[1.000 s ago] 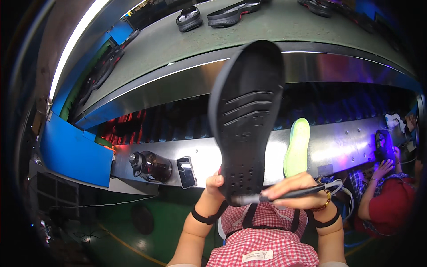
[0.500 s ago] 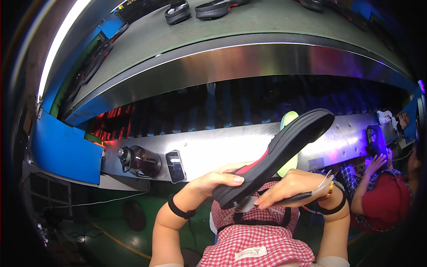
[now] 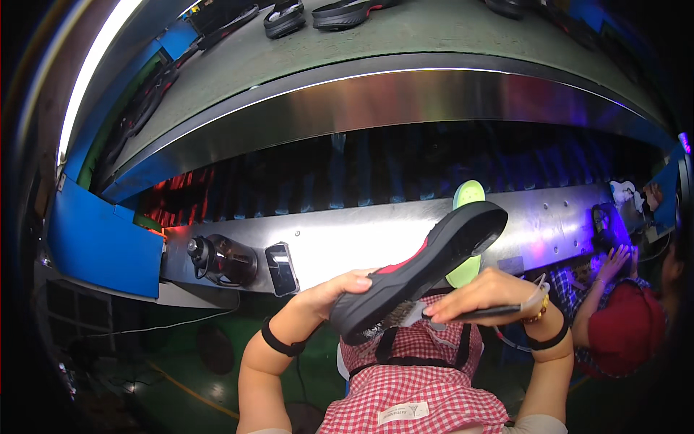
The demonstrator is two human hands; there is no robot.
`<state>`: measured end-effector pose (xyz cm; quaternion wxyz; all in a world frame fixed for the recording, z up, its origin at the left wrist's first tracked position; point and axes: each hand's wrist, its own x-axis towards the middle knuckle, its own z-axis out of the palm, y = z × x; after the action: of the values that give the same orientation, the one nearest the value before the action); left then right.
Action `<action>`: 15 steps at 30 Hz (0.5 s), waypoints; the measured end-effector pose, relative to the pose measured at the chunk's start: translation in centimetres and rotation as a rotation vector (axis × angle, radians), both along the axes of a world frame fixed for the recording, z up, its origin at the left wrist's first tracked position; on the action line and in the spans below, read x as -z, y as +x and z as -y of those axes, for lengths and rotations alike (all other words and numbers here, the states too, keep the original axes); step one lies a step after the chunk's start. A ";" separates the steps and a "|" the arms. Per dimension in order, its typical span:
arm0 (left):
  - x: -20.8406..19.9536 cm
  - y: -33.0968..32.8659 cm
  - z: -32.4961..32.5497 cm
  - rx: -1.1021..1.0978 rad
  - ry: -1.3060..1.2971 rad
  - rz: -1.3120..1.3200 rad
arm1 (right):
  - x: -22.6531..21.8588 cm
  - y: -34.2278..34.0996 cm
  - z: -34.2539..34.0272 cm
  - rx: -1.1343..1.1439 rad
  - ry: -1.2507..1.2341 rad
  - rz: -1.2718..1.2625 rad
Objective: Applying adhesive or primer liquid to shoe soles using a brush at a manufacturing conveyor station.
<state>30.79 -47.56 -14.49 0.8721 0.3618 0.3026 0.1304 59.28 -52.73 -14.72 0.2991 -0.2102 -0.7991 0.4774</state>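
Note:
My left hand [image 3: 334, 291] grips the near-left end of a black shoe sole [image 3: 434, 262] with a red stripe along its upper edge, thumb on top. The sole hangs tilted in front of my apron, its far end up to the right. In my right hand [image 3: 491, 293] is a brush [image 3: 405, 313] with a dark handle, fingers wrapped round it. Its bristles meet the lower face of the sole near my left hand, where a wet shine shows. Behind the sole, a lime-green sole-shaped piece [image 3: 464, 270] is partly hidden.
A dark bottle [image 3: 233, 262] and a phone [image 3: 281, 270] rest on the metal shelf [image 3: 340, 235]. Beyond it runs a conveyor belt [image 3: 434, 36] with several dark soles [image 3: 340, 16]. To the right, a co-worker in a red garment [image 3: 627, 325] handles a dark item.
The far end of the sole has dropped and shifted left, turning more of its side toward me. The brush has moved slightly up along its lower face.

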 end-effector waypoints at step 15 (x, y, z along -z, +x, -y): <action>1.6 -4.2 2.4 -0.569 -0.085 -0.117 | 1.9 0.7 -0.4 0.350 0.050 -0.175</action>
<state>26.59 -49.94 -16.10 0.7960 0.2325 0.4469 0.3356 60.00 -52.33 -16.58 0.4511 -0.2959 -0.7328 0.4146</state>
